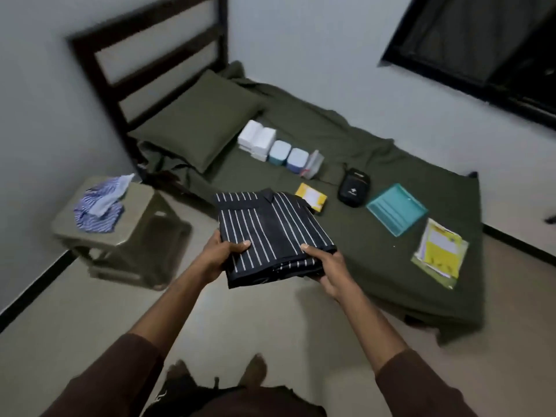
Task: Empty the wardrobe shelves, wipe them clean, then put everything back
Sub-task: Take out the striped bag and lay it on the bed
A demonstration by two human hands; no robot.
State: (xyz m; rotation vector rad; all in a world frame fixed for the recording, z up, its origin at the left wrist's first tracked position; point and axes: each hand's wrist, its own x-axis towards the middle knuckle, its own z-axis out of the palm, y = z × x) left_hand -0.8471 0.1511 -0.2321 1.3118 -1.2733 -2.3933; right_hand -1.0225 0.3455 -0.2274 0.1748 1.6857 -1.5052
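Head view: we clasp the folded striped shirt [272, 233] at its near corners, left hand [218, 255] and right hand [326, 270], above the floor short of the bed [376, 260]. Its unsupported far end could sag and unfold.

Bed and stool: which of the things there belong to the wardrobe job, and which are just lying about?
Job:
striped shirt, held by left hand and right hand
white boxes
black pouch
teal tray
yellow packet

Lying about:
pillow
stool
crumpled cloth, probably the wiping rag
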